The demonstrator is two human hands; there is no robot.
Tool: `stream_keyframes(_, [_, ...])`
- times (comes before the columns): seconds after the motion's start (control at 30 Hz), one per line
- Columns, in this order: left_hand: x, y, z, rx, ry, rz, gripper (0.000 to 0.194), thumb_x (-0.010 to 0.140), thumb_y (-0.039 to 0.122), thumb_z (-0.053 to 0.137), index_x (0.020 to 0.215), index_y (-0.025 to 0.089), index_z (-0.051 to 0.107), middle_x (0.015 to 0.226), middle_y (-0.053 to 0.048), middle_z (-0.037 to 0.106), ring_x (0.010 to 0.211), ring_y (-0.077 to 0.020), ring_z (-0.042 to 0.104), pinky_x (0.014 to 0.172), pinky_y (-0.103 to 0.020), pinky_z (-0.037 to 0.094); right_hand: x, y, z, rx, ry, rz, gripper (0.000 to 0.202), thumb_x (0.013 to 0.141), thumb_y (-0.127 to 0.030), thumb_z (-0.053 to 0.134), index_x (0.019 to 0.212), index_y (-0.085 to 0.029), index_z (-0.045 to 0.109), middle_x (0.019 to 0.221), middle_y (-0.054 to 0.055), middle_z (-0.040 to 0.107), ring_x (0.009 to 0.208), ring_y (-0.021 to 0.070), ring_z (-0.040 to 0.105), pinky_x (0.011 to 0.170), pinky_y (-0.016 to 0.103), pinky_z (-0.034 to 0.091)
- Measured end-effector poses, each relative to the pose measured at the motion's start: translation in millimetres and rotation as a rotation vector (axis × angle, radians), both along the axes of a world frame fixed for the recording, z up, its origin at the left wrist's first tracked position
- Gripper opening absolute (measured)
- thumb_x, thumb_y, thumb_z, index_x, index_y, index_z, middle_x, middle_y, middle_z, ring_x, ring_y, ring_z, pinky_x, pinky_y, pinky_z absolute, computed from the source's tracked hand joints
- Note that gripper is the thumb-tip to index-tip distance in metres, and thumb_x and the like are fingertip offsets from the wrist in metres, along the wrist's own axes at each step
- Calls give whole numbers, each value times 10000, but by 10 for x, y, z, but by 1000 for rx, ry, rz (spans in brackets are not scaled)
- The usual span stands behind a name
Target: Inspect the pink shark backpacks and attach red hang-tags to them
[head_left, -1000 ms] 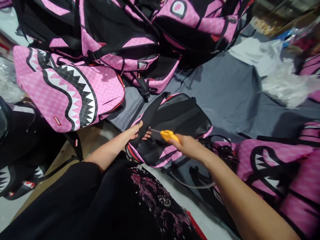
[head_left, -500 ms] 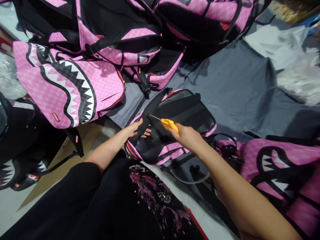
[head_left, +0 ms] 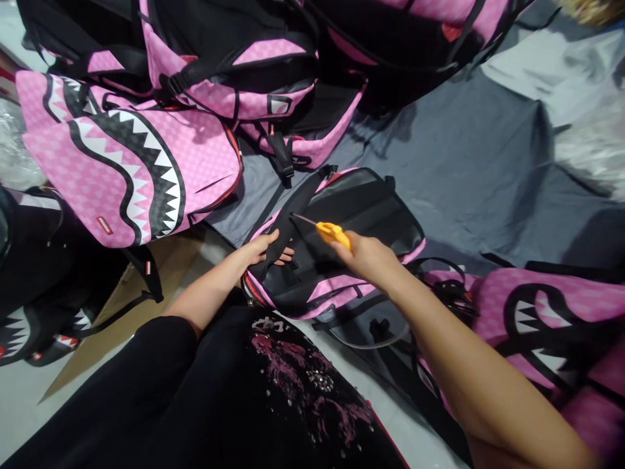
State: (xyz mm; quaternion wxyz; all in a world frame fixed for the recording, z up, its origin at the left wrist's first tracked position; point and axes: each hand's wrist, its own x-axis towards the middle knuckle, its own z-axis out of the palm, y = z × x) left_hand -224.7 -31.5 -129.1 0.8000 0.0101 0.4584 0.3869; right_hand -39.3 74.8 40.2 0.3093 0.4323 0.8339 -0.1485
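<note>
A black and pink backpack [head_left: 361, 202] lies in front of me with its black back panel and straps facing up. My left hand [head_left: 270, 251] is wrapped round its black shoulder strap [head_left: 288, 225], thumb on top and fingertips showing from beneath the strap. In my right hand [head_left: 368, 257] is a pair of yellow-handled scissors [head_left: 334, 235], gripped by the handle. Their thin metal blades appear together and point left, with the tip at the strap just above my left hand. Whether the tip touches the strap, I cannot tell.
Pink backpacks with shark-mouth prints lie at the left [head_left: 117, 176] and right [head_left: 551, 319]. More black and pink backpacks [head_left: 229, 58] are piled at the back. Grey cloth [head_left: 469, 156] spreads underneath. Clear plastic [head_left: 596, 143] lies far right, and cardboard [head_left: 122, 312] lower left.
The view has shifted slightly. Both hands keep their holds on the strap and the scissors, and the scissors' tip stays close to the same part of the strap.
</note>
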Motion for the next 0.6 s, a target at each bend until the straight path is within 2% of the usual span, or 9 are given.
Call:
stream_keyframes(0.07, [27,-15,-1,18,40,22,393,998,385,376,1072,95,630,1028,-208,736,848,-271,741,718,-396,599,-13,37,-14,-76,15,53,441,977,-495,367,1206,-184,578,1066,134,711,941,266,677,662,285,417])
stream_keyframes(0.17, [58,-36,18,40,77,34,161,905,165,542,1017,89,628,1082,-207,726,864,-251,739,745,-374,596,-2,31,10,-166,-14,83,436,971,-503,376,1167,-190,609,1078,127,710,952,271,675,683,294,431])
stream_keyframes(0.27, [58,-49,66,57,85,16,279,801,73,624,1078,108,622,1098,-190,725,881,-250,734,730,-367,596,65,-47,61,-120,-46,31,475,970,-531,362,1176,-185,613,1067,137,713,953,281,677,678,297,438])
stream_keyframes(0.33, [53,-46,101,69,103,7,392,761,48,645,1143,132,614,1081,-162,733,884,-235,728,718,-345,595,161,-65,91,-190,-22,36,476,963,-547,377,1162,-193,626,1067,129,716,950,270,677,683,289,441])
stream_keyframes(0.4, [67,-27,125,85,147,13,413,763,72,660,1166,146,614,1032,-131,741,825,-193,717,683,-298,583,316,-7,124,-236,9,1,469,954,-554,400,1149,-199,636,1072,119,717,944,255,674,687,279,441])
stream_keyframes(0.47, [116,5,140,105,213,25,328,821,172,655,1145,137,622,902,-101,738,677,-136,671,588,-235,537,519,99,174,-114,17,-128,478,962,-539,384,1164,-185,633,1072,130,714,920,248,672,667,277,438])
stream_keyframes(0.53, [198,42,150,141,301,37,300,889,304,610,1137,135,627,746,-51,691,533,-85,566,482,-183,434,734,169,238,46,-1,-276,520,975,-533,337,1166,-153,636,1001,151,718,846,244,672,626,281,432])
stream_keyframes(0.57, [244,59,154,166,351,42,318,910,359,585,1141,144,627,695,-24,657,495,-70,515,453,-169,381,836,171,272,43,-3,-322,534,977,-536,326,1158,-145,641,931,148,720,782,234,669,603,279,430])
stream_keyframes(0.6, [288,76,158,193,402,46,337,922,403,565,1142,156,627,670,-4,631,479,-61,478,441,-164,342,932,149,304,-34,7,-345,532,973,-541,340,1153,-146,646,851,129,716,710,214,657,583,273,431])
